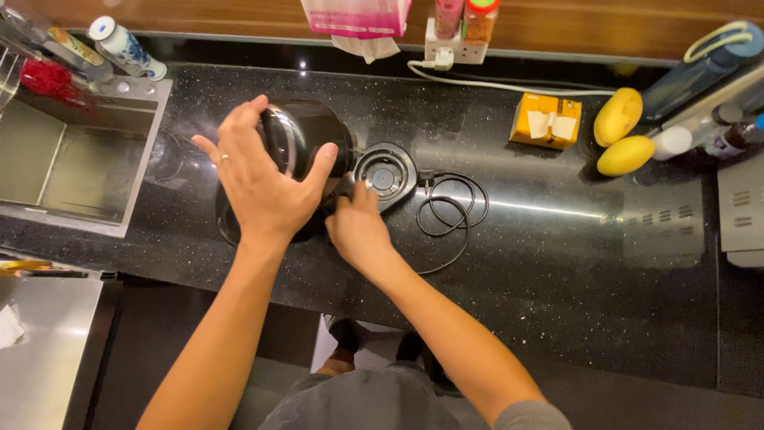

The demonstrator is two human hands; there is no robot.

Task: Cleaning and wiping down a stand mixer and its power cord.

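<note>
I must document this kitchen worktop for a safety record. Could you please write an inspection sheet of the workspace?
Surface: black speckled countertop, glossy, with reflections.
Job's things: black electric kettle beside its round base, not seated on it.
Clutter: orange box, two mangoes, bottles at the right edge.
Hands: left hand spread over the kettle lid; right hand closed at the kettle handle.
Cables: base cord coiled loosely on the counter; white cable running to a wall socket.
Surroundings: steel sink at left, wooden wall strip behind.
</note>
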